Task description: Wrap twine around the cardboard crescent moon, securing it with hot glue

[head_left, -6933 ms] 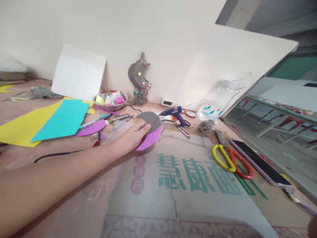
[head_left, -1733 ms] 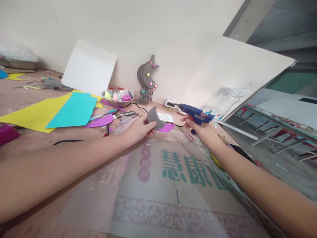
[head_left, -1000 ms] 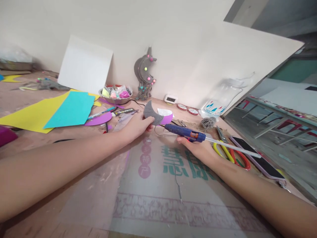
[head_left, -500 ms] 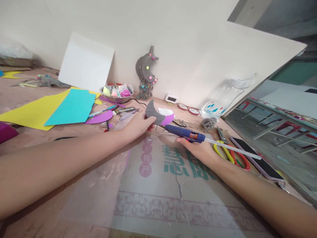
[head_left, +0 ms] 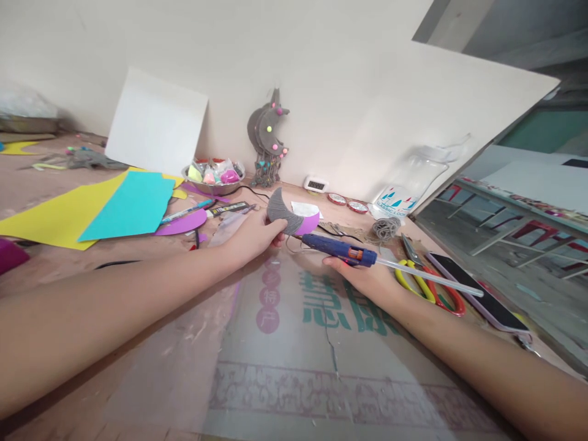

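Between the thumb and fingers of my left hand [head_left: 260,234] is a crescent moon cutout [head_left: 283,213], mostly wrapped in grey yarn, its right end bare purple. My right hand [head_left: 362,275] is closed around a blue hot glue gun [head_left: 340,248], whose nozzle points left at the lower edge of the crescent. Whether the nozzle touches it I cannot tell. A long clear glue stick [head_left: 432,278] sticks out of the gun's rear toward the right. Beneath both hands lies a printed translucent plastic sheet [head_left: 275,373].
Yellow-handled and red-handled scissors [head_left: 416,282], a phone [head_left: 475,291] and a ball of grey yarn [head_left: 386,228] lie to the right. Coloured sheets [head_left: 128,205] and a bowl of small packets [head_left: 214,184] are left. A finished moon ornament [head_left: 269,131] stands against the wall.
The view has shifted slightly. Both hands keep their hold on the crescent and the glue gun, with the nozzle still close to the crescent's lower edge.
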`<state>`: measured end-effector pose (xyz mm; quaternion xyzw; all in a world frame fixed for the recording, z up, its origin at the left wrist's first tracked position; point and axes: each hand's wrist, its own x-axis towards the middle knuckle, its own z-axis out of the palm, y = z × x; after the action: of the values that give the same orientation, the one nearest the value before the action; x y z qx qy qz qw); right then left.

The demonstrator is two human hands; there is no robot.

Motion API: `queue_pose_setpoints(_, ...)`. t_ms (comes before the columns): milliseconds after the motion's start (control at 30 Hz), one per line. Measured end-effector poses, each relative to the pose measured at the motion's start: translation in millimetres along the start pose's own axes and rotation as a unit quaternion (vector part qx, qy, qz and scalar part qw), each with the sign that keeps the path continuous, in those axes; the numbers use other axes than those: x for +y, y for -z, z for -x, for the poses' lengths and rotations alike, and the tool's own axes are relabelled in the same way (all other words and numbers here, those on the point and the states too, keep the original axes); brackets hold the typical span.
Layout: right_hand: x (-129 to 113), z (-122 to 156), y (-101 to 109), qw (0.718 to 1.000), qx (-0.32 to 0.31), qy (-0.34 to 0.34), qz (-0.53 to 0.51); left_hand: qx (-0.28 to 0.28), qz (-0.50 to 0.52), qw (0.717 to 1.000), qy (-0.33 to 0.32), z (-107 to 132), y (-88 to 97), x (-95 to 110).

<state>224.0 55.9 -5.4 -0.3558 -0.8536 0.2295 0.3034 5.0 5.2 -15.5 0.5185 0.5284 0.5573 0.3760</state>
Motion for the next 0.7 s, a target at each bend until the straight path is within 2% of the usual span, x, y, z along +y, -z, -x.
queue_pose_setpoints(100,2.4,-0.4,-0.1,0.999,-0.025,-0.003,0.021,0.001,-0.006,1.0,0.002,0.1,0.3,0.1)
queue_pose_setpoints(300,4.1,-1.0,-1.4,1.0,-0.009,-0.027,0.009,0.002,-0.033,0.999,-0.017,-0.9,1.2,-1.2)
queue_pose_setpoints(500,-2.3,0.1,0.0,0.998,-0.002,-0.066,-0.001,0.013,-0.039,0.999,-0.008,-1.2,0.9,0.7)
queue_pose_setpoints(700,2.4,0.9,0.6,0.999,0.011,-0.023,0.038,0.021,-0.026,0.999,-0.013,-0.6,0.1,0.1)
